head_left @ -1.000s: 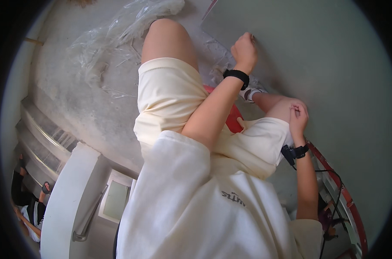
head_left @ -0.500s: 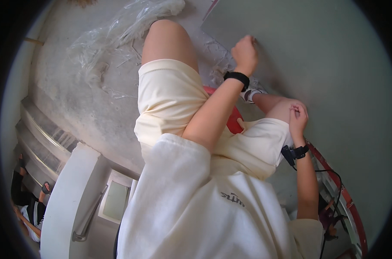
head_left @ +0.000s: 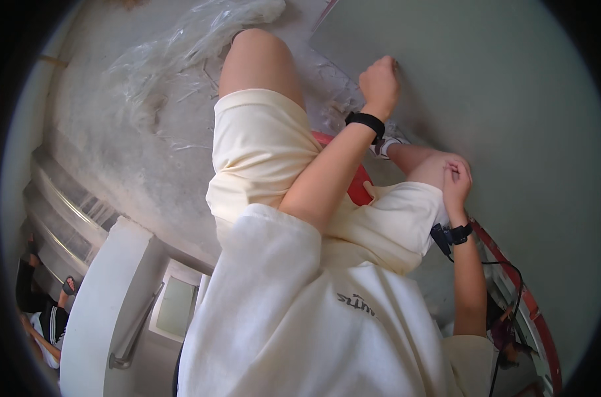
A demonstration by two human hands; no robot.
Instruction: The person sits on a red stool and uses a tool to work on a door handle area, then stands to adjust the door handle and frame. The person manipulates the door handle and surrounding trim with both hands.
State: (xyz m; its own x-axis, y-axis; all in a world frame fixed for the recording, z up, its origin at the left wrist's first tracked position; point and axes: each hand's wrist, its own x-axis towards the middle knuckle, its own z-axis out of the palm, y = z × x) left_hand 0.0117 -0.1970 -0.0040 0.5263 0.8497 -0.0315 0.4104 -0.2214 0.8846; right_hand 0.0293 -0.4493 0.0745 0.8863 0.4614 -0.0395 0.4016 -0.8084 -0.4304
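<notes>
My left hand (head_left: 378, 86), with a black wrist strap, is closed at the surface of a large grey-green panel (head_left: 512, 99); what its fingers hold, if anything, is hidden. My right hand (head_left: 457, 182) rests by my bent right knee, fingers curled together with nothing seen in them. Its wrist carries a black strapped device (head_left: 458, 233) with a cable hanging down. I sit in cream shorts (head_left: 261, 145) and a white T-shirt, and a red object (head_left: 359, 186) shows between my legs.
Crumpled clear plastic (head_left: 155, 73) lies on the dusty floor. Steps (head_left: 69, 212), a white low wall (head_left: 108, 298) and a small window (head_left: 176, 304) are at lower left. Another person (head_left: 46, 317) is at the far left, another (head_left: 509, 344) at lower right beside a red-edged rail (head_left: 532, 308).
My left hand has shifted slightly down and right along the panel. My right hand stays by the knee. The person at lower right has moved a little.
</notes>
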